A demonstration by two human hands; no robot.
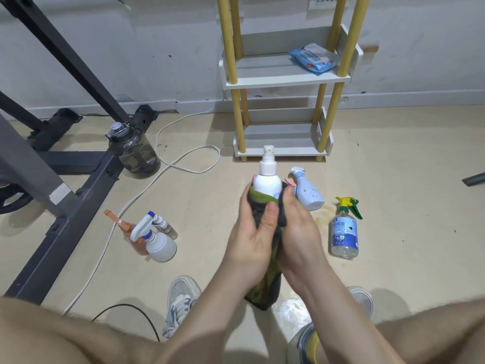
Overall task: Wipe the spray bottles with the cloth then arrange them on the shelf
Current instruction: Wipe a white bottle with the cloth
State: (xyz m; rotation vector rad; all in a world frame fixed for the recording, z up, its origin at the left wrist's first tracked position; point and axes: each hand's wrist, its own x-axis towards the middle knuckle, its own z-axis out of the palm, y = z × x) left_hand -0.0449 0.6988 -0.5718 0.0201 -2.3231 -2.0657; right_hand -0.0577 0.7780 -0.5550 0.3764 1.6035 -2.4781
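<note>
Facing the shelf (pixel 286 81) at the far wall, no bottles on it yet; other bottles (pixel 343 232) wait on the floor (pixel 393 166) left and right. Our left hand (pixel 252 232) and right hand (pixel 299 227) both curl round the cloth (pixel 265 282), wrapped round the white spray bottle (pixel 267 179) for an all-round wipe.

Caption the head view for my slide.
Left hand and right hand wrap a dark cloth around a white spray bottle; a green-trigger bottle stands on the floor near the shelf.
</note>
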